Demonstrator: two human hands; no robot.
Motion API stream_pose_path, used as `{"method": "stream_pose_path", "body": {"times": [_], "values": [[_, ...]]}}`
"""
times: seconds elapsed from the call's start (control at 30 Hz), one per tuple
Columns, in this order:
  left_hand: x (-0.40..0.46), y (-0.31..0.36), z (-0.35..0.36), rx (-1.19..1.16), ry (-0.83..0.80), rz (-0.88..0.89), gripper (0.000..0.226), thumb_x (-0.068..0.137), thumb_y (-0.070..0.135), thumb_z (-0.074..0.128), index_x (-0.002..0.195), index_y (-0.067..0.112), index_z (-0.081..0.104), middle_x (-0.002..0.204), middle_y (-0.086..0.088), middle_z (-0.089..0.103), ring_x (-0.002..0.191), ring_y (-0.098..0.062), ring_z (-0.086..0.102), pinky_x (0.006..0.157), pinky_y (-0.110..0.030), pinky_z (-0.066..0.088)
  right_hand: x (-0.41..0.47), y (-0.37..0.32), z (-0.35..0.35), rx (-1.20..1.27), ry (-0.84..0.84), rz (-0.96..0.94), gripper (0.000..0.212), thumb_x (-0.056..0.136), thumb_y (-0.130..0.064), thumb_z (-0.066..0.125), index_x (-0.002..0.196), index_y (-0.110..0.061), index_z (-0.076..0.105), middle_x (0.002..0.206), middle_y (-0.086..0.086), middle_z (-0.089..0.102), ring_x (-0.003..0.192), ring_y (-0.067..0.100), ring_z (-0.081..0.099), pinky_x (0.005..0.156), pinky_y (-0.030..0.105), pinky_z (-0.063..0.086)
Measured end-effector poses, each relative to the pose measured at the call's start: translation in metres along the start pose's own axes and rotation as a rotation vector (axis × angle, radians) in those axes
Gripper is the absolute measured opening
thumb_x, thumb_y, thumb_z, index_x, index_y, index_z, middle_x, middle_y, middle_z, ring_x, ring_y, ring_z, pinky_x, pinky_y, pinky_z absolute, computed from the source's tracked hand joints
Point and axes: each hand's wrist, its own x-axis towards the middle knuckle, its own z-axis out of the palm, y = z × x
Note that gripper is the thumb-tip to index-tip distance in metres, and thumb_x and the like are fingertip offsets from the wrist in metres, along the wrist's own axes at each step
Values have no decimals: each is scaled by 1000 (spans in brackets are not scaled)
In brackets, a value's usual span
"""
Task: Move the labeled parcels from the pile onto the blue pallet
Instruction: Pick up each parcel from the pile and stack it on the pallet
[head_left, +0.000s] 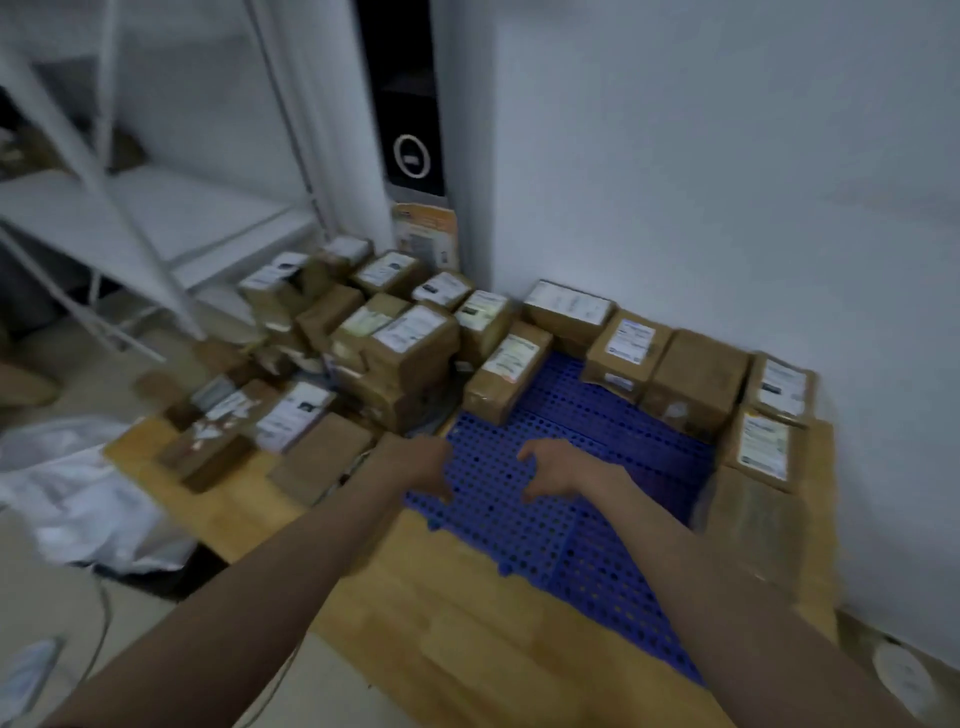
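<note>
Parcels of brown cardboard, most with a white shipping label on top, lie heaped in a pile against the foot of a white pillar; the print on the labels is too blurred to read. More boxes sit already on the blue pallet: a row of parcels along its far edge by the wall, another boxes column down its right edge, and one labeled box at the far left corner, next to the pile. The middle and near part of the perforated pallet is bare. The pallet lies on a wooden board, whose near and left margins show around it.

Both arms reach forward over the pallet's left part. The left hand hangs at the pallet's left edge with fingers loosely curled downward, holding nothing. The right hand hovers over the bare blue grid, fingers likewise loosely bent and empty.

Left of the pile stands a white metal shelf. A dark panel with a ring mark is set in the pillar, an orange sticker below it; its writing is unreadable. White plastic wrap lies on the floor at left.
</note>
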Motion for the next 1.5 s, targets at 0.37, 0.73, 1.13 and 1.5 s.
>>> {"method": "stream_pose_path", "body": {"times": [0.37,0.73,1.13,1.5], "values": [[-85,-180,27,-202,29,-259,70,81,42,74,140,22,43,141,-2,46,127,-22,46,100,-35,44,48,-169,47,-59,-57,-103,62,88,-27,71,143,-16,43,136,8,51,98,23,61,68,28,52],[-125,-310,50,-313,53,-374,68,79,46,74,138,26,45,135,1,50,122,-20,49,98,-35,46,98,-292,90,-65,-78,-113,64,87,-32,70,144,-20,43,139,3,47,113,23,54,80,34,57],[-89,-428,43,-381,20,-490,66,74,48,76,132,31,50,131,2,53,117,-20,52,99,-38,46,218,-385,83,-11,-99,-204,58,81,-31,73,134,-23,50,128,2,53,96,18,52,66,26,48],[-38,-516,16,-367,40,-503,62,79,47,73,133,26,51,132,1,53,120,-19,50,98,-36,45,309,-434,82,105,-125,-253,27,82,-26,68,107,-17,61,106,0,62,97,17,57,91,37,50]]}}
